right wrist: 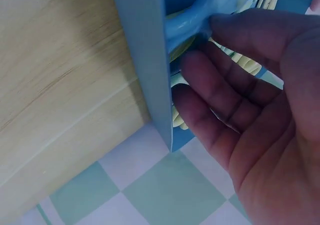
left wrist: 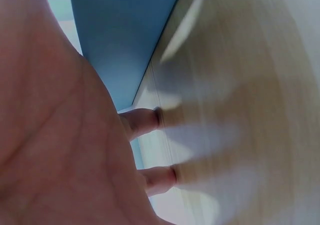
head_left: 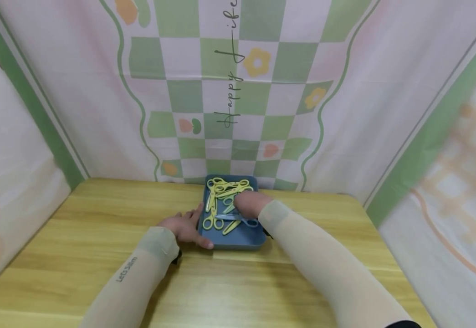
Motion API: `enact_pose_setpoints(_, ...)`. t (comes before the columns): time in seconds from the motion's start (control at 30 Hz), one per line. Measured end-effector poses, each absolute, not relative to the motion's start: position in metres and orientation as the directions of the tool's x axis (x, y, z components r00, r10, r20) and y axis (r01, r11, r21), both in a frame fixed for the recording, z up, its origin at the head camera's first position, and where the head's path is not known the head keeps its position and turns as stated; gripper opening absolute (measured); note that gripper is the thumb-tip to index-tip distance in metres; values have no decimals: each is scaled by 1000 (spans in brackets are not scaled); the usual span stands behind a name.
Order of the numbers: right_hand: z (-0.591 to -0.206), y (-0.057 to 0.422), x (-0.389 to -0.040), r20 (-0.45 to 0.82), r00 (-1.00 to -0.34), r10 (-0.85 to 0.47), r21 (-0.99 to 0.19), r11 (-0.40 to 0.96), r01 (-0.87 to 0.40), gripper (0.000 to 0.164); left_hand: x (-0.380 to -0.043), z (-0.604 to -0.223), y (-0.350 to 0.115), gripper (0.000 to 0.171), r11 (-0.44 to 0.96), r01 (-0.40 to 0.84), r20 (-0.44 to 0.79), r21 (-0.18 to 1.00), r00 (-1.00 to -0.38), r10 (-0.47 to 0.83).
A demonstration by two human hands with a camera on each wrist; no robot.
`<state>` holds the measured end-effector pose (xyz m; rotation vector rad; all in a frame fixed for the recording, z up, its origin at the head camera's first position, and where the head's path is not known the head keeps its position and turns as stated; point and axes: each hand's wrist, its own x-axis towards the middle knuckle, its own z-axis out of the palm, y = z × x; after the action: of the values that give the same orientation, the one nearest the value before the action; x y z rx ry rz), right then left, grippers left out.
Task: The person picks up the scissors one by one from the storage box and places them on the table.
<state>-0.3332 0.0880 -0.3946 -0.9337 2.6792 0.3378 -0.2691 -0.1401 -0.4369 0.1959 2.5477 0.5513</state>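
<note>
A blue-grey tray [head_left: 238,239] stands on the table, holding several yellow scissors [head_left: 213,200], a green pair [head_left: 228,205] and a blue pair [head_left: 248,221]. My left hand [head_left: 186,228] rests at the tray's left side, fingers spread and thumb by the near corner; the left wrist view shows two fingertips [left wrist: 142,121] near the tabletop. Reaching in over the right wall, my right hand [head_left: 252,203] has its fingers bent among the scissors. In the right wrist view its thumb overlaps the blue handle [right wrist: 187,27]; I cannot tell whether the fingers grip it.
The wooden table [head_left: 229,287] extends around the tray on both sides and in front. A patterned curtain [head_left: 238,95] hangs right behind the tray at the table's back edge. More cloth [head_left: 12,150] hangs to the left and right.
</note>
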Motion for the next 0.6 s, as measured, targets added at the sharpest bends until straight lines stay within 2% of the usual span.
enact_pose_setpoints(0.4, -392, 101, -343, -324, -769, -551, 152, 772, -617, 17, -267, -434, -139, 150, 899, 12, -470, 437, -849, 239)
enact_pose_setpoints(0.6, -396, 105, -343, -316, -785, -533, 125, 797, -591, 24, -269, -436, -140, 148, 899, 19, -463, 437, -852, 244)
